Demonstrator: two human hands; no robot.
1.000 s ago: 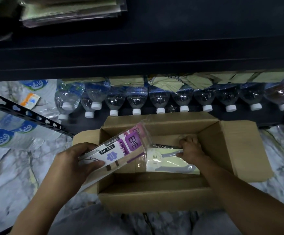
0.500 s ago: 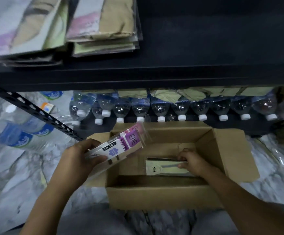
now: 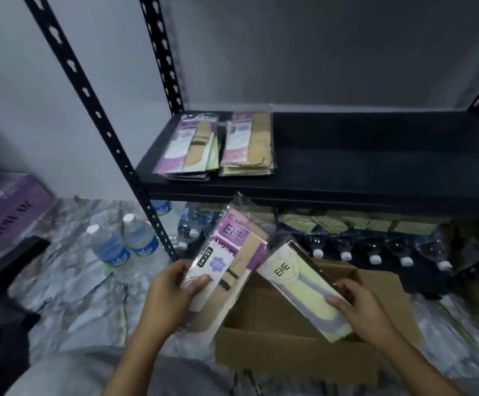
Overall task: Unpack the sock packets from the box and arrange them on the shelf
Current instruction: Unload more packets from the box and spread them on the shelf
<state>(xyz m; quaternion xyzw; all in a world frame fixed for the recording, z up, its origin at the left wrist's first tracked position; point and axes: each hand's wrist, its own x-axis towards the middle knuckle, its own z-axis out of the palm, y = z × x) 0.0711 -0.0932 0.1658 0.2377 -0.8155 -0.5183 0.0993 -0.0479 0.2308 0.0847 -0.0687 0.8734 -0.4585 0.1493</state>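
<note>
My left hand (image 3: 172, 292) grips a purple-labelled sock packet (image 3: 226, 252) with tan socks, held tilted above the left edge of the open cardboard box (image 3: 289, 355). My right hand (image 3: 361, 307) holds a pale yellow-green sock packet (image 3: 304, 284) over the box opening, its top end close beside the purple one. The inside of the box is mostly hidden by the packets. Two stacks of sock packets (image 3: 218, 147) lie side by side at the left end of the black shelf (image 3: 375, 155).
A black slotted upright (image 3: 112, 147) of the rack stands left of the box. Water bottles (image 3: 124, 247) stand on the marble floor at left, and more bottles (image 3: 375, 252) lie under the shelf. A purple box (image 3: 7, 212) sits far left.
My right hand has lifted the yellow-green packet out of the box. My left hand has raised the purple packet. The view has tilted up, showing the shelf top and its two stacks.
</note>
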